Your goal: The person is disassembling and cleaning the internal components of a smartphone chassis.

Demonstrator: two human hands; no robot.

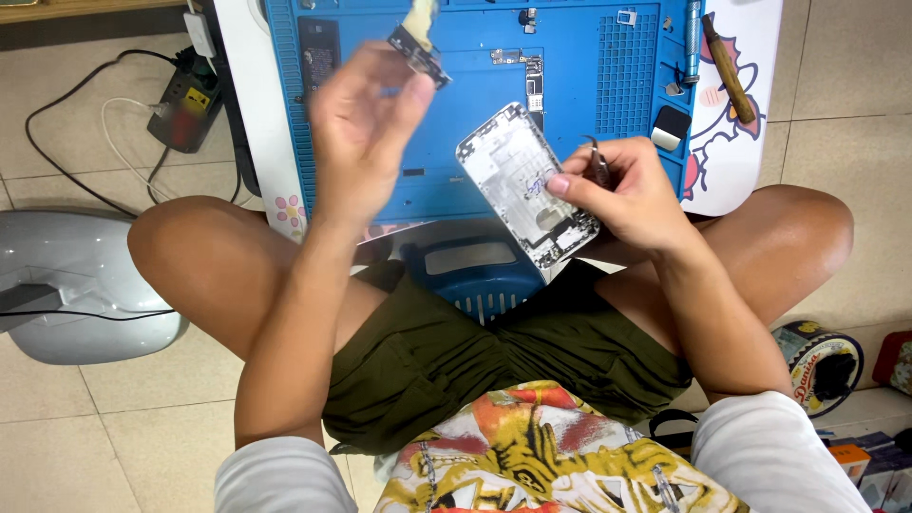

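Over my crossed legs, my left hand (366,133) is raised with the palm turned toward me, thumb and fingers pinching a small dark part (418,52) with a pale strip sticking up from it, a bit blurry. My right hand (632,195) sits lower by my right knee, thumb pressed on the edge of an opened phone shell (522,180), gripping it tilted, with tweezers (598,163) tucked between the fingers too. Beyond that is a blue work mat (456,114) on a low white table (255,123), with small phone bits and a metal screwdriver (693,38) along its far side. Tiled floor all around, a power strip (185,104) with cables to the left, and a grey plastic cover (76,285) beside my left knee.
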